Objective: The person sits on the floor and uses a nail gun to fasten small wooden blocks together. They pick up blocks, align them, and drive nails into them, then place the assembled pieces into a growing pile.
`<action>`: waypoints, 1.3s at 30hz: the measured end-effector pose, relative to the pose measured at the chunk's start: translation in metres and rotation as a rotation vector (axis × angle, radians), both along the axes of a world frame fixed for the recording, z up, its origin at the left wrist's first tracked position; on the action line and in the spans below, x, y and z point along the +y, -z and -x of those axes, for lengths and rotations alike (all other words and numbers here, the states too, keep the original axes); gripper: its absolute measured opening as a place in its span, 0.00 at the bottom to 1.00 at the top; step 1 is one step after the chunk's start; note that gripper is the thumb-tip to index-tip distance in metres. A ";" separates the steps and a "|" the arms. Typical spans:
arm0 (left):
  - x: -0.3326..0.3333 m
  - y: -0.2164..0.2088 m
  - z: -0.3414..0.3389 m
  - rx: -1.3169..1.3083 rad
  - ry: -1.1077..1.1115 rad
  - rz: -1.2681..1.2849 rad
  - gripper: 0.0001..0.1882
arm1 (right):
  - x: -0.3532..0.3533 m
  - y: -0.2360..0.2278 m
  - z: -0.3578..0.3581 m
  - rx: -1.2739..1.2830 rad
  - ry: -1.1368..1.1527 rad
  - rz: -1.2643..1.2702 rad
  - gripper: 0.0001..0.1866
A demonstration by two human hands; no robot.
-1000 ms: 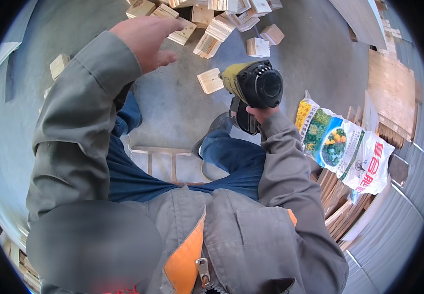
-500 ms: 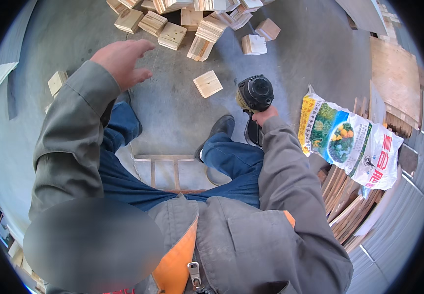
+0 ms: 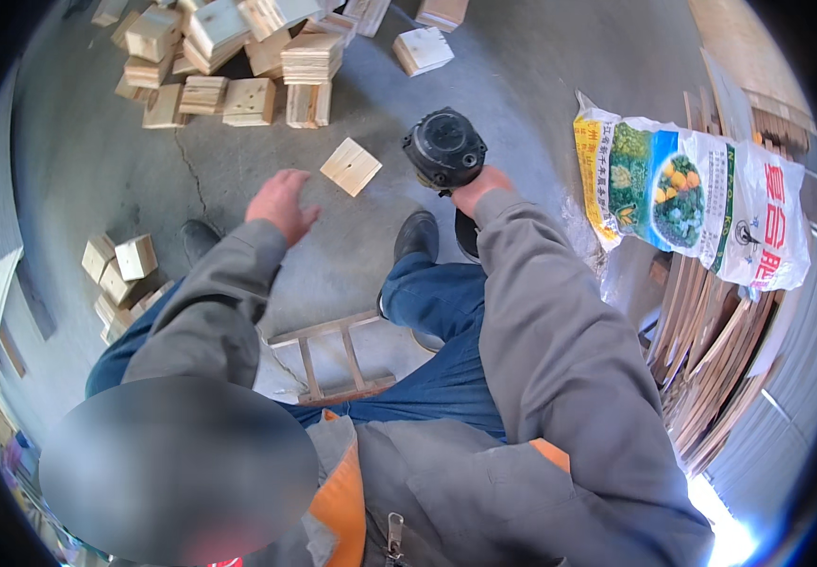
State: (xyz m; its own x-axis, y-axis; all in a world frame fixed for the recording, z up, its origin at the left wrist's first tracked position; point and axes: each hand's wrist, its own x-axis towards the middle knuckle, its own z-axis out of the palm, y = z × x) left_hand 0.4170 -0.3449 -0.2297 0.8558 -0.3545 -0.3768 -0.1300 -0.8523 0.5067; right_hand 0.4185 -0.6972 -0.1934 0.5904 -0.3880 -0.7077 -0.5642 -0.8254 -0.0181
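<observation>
sitting gripped in the right hand (image 3: 484,190) is a power tool (image 3: 444,148)

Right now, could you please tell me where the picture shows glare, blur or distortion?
In the head view, white glare burns out the lower right, beside the right sleeve; in the head view, a pale sheen lies on the floor; the same view has a smooth blurred oval at lower left, and the strips of wood look bowed near its dark rim; the power tool is readable there.
</observation>
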 end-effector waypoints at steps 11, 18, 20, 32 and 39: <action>-0.085 0.059 -0.013 -0.059 0.065 -0.019 0.42 | 0.004 -0.012 -0.011 0.008 0.053 -0.096 0.16; -0.081 0.057 -0.034 -0.021 0.112 -0.090 0.41 | -0.014 0.005 -0.007 -0.016 0.057 -0.116 0.15; -0.077 0.056 -0.036 -0.092 0.124 -0.109 0.38 | -0.018 0.013 -0.005 -0.028 0.041 -0.110 0.15; -0.035 0.069 -0.041 -0.048 -0.043 0.018 0.35 | -0.016 0.010 -0.008 -0.009 0.045 -0.110 0.15; -0.051 0.065 -0.034 -0.136 -0.018 -0.143 0.53 | -0.017 0.013 -0.005 -0.047 0.020 -0.126 0.14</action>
